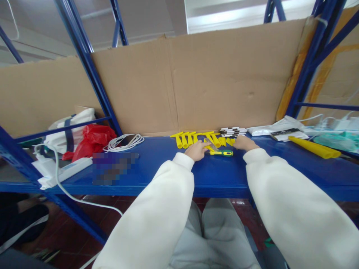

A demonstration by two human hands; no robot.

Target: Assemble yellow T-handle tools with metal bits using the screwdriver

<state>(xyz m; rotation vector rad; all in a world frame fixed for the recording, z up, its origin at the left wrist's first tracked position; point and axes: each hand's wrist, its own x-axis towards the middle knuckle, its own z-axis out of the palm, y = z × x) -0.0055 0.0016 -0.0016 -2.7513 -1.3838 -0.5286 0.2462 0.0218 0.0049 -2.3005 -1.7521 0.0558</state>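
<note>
1. The left grip (pixel 195 151) was at the yellow T-shaped pieces (pixel 184 141), its fingers touching or just beside one; whether they had closed on it, I could not tell.
2. The right grip (pixel 244 143) was beside the black-and-white sticks (pixel 233 132), fingertips turned down (too small to tell whether they held anything).
3. The yellow T-shaped pieces lay in a row near the back edge of the tabletop (pixel 218 177).
4. A green-and-yellow handle (pixel 224 152) lay between the hands, nearer the front edge.
5. A yellow tube (pixel 315 148) lay towards the right end.
</note>
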